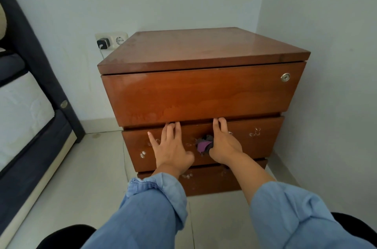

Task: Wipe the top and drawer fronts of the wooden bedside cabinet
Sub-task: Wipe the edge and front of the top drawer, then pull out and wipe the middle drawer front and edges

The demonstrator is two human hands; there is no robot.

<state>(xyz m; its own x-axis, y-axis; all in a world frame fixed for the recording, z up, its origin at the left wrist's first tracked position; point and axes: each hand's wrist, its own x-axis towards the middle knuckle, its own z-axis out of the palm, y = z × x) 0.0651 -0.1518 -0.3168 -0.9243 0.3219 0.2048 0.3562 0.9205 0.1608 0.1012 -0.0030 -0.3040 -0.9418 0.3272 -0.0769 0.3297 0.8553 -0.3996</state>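
Cabinet (204,93) stands in the wall corner. My left hand (171,146), fingers straight, presses the middle drawer front (255,142); my right hand (222,142) pinches a purple-grey cloth (205,144) against it, fingertips hooked over its top edge.

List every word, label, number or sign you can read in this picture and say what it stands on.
No readable text anywhere.
Wall socket: small marks on its face, too small to read.
Black charger: no legible label.
Drawer lock: plain metal, no readable marking.
Middle drawer front: whitish sticker remains, no letters.
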